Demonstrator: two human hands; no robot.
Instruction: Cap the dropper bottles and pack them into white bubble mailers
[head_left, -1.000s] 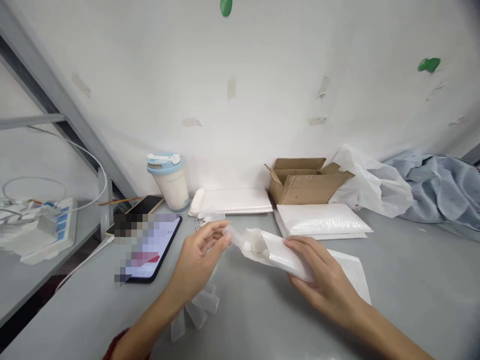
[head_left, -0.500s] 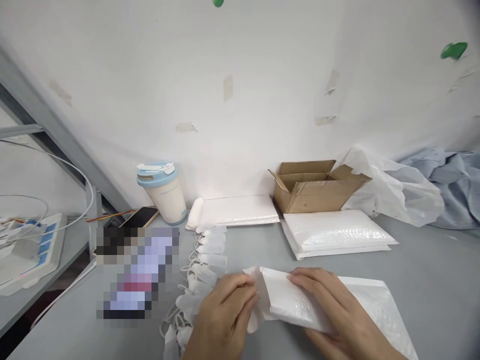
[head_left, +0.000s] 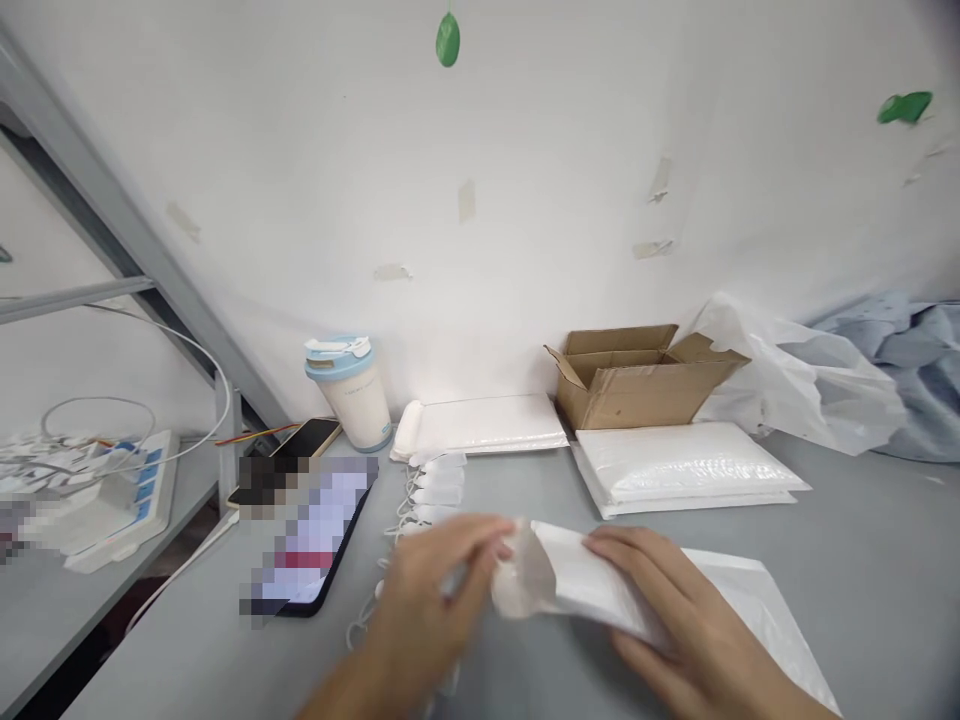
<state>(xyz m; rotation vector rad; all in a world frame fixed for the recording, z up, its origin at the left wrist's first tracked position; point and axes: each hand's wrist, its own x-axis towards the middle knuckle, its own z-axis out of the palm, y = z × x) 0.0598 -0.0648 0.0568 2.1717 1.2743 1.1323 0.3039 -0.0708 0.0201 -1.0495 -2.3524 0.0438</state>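
A white bubble mailer (head_left: 581, 575) is held above the table, its open mouth and flap facing left. My right hand (head_left: 671, 600) grips its body, fingers on top and thumb underneath. At the flap, my left hand (head_left: 439, 580) is closed in a pinch on the edge, slightly blurred. Under and beside my left hand lies a row of small white tags with loops (head_left: 439, 487), partly hidden by it. Another flat white bubble mailer (head_left: 739, 590) rests on the table beneath my right hand and forearm.
Behind lie a white mailer stack (head_left: 487, 422) and another (head_left: 686, 465), near an open cardboard box (head_left: 645, 390). A blue-lidded cup (head_left: 356, 400) and two phones (head_left: 319, 550) are at left. A plastic bag (head_left: 817, 375) and grey-blue cloth (head_left: 919, 400) lie right.
The mailer's mouth has widened and its flap has lifted a little as my left hand moved slightly up. The camera view has shifted, with the background sliding right at the left side.
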